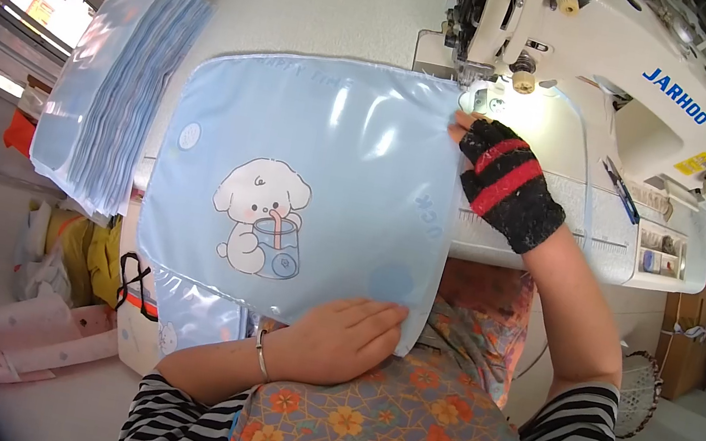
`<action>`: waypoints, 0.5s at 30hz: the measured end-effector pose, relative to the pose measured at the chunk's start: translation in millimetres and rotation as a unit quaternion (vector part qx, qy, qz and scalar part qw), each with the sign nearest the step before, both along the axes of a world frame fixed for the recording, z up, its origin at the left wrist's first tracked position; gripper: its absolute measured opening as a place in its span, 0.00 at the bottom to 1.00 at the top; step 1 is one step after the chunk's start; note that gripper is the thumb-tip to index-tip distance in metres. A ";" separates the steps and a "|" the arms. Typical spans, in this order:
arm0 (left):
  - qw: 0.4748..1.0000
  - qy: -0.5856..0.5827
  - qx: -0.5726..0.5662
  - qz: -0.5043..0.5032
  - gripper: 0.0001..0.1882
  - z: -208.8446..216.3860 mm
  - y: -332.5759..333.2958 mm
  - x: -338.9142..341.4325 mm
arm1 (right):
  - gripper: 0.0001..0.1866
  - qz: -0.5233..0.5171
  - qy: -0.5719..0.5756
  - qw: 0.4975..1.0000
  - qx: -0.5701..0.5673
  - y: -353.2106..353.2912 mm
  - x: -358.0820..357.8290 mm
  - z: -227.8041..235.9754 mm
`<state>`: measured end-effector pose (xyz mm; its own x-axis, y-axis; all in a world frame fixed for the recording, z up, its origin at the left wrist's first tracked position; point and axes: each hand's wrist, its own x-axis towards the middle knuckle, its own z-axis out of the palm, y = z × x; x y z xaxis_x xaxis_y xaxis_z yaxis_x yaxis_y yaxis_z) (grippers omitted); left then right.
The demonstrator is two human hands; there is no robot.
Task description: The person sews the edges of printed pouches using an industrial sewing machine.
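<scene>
**Glossy blue panel spread beneath a sewing machine, a hand at two of its edges**

The panel, printed with a white puppy and a drinking glass, lies on the pale counter, its lower part reaching past the front edge toward the person's lap. The bare left hand rests flat on the near right corner, fingers straight and close together, gripping nothing visible. The right hand, in a black and red fingerless glove, is at the far right corner, just beside the lit needle area; its fingers touch the edge, but whether they pinch it I cannot tell. A tall stack of blue panels stands to the left; a slim dark tool lies right of the glove.
</scene>
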<state>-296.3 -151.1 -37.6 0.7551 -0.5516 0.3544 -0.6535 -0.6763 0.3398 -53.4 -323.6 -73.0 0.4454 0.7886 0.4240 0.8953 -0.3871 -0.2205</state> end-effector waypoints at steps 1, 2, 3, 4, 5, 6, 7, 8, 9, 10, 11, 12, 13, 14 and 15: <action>1.000 0.000 0.001 0.002 0.12 -0.8 0.4 -1.3 | 0.29 0.004 0.000 1.000 0.001 1.4 0.4 -0.1; 1.000 0.004 0.004 0.004 0.14 -1.8 0.8 -2.6 | 0.29 0.006 0.001 1.000 0.001 2.0 0.3 -0.2; 1.000 0.008 0.007 0.007 0.15 -2.7 0.7 -4.0 | 0.29 0.006 0.000 1.000 -0.002 2.6 0.0 0.0; 1.000 0.007 0.005 0.009 0.15 -3.2 -0.2 -3.0 | 0.29 0.005 -0.001 1.000 -0.007 3.1 0.1 0.7; 1.000 0.010 0.016 0.019 0.17 -3.5 -1.4 -0.5 | 0.29 0.008 -0.001 1.000 -0.009 3.1 0.7 1.1; 0.999 0.013 0.026 0.028 0.19 -4.4 -2.2 0.2 | 0.28 0.006 0.006 1.000 -0.009 2.7 1.5 1.4; 0.999 0.014 0.023 0.035 0.19 -6.7 -2.7 -1.7 | 0.28 0.007 0.015 1.000 -0.009 3.4 2.2 1.7; 0.999 0.020 0.016 0.034 0.20 -9.8 -2.1 -4.0 | 0.28 0.014 0.016 1.000 -0.012 4.9 1.5 2.8; 0.999 0.026 0.009 0.033 0.21 -12.2 -1.7 -6.3 | 0.27 0.010 0.013 1.000 -0.009 6.8 0.0 4.9; 0.999 0.026 0.005 0.037 0.21 -11.8 -1.9 -6.6 | 0.27 0.004 0.009 1.000 -0.007 6.5 -1.1 6.3; 0.999 0.027 0.000 0.035 0.20 -10.0 -1.3 -4.9 | 0.27 0.008 0.009 1.000 -0.011 6.8 1.1 2.7; 0.999 0.027 -0.005 0.033 0.20 -9.3 -1.4 -2.9 | 0.26 0.002 -0.002 1.000 0.002 7.5 5.2 -3.8; 0.999 0.027 -0.007 0.036 0.20 -9.7 -0.9 -0.8 | 0.26 -0.005 -0.014 1.000 0.017 10.5 7.3 -5.1; 0.999 0.022 -0.015 0.038 0.20 -10.2 -1.1 1.7 | 0.26 -0.001 -0.014 1.000 0.015 11.1 8.2 -4.6; 0.999 0.017 -0.022 0.039 0.20 -10.6 -1.5 4.7 | 0.26 -0.019 -0.020 1.000 0.003 11.5 8.9 -2.8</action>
<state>-291.6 -152.6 -48.2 0.8072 -0.4752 0.3503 -0.5871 -0.7082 0.3922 -44.4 -312.1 -75.8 0.4584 0.7689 0.4458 0.8877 -0.4204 -0.1876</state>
